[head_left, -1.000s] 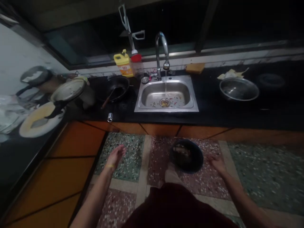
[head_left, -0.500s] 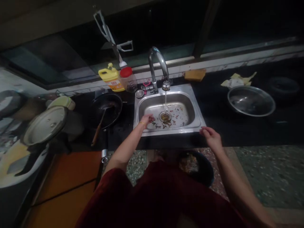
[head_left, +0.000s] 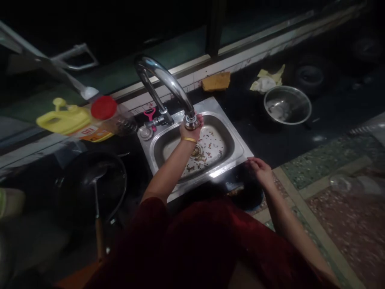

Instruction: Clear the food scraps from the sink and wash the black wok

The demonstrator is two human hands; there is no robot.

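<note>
While the left arm [head_left: 173, 164] extends forward, the left hand [head_left: 187, 133] wraps around the faucet nozzle [head_left: 191, 122] above the stainless-steel sink [head_left: 239, 148]. The right arm [head_left: 288, 218] angles inward; the right hand [head_left: 261, 171], fingers curled, meets the sink's near-right corner, its grasp unclear.

The faucet [head_left: 168, 77] arched over the sink [head_left: 237, 141], and there, right under the bend, the spout head [head_left: 191, 121] and the left hand [head_left: 185, 133] blocked the drop into the basin's back! The forearm [head_left: 172, 167] barred the near left; right of it, a broad way down lay open. The right hand [head_left: 261, 170] crowded the near right corner. Beyond, a lane of black counter [head_left: 248, 116] ran between sink and steel bowl [head_left: 287, 105]. Leftward, wok [head_left: 111, 192], yellow jug [head_left: 67, 118] and red-lidded jar [head_left: 108, 111] jammed the passage!
</note>
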